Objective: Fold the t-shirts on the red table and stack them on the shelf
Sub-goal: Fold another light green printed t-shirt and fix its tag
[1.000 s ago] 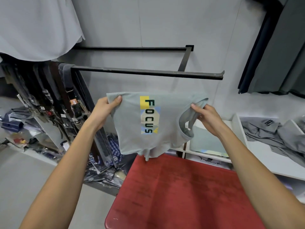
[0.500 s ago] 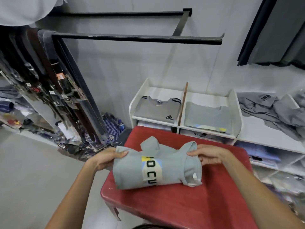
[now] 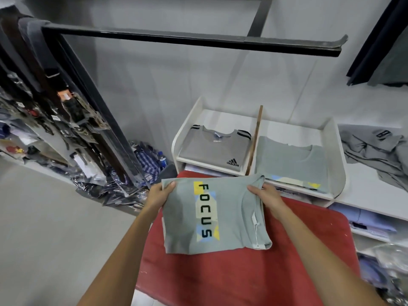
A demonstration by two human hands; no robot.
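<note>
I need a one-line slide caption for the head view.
Both hands hold a folded FOCUS t-shirt above the red table.

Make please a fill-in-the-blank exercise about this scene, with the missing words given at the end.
1. The word printed on the folded t-shirt held by both hands is ____.
2. The table under that shirt has the colour ____.
3. In the left compartment of the white shelf lies a grey shirt with the logo ____.
4. The left hand and the right hand grip the shirt at its ____ corners.

Missing words: FOCUS; red; adidas; far
</note>
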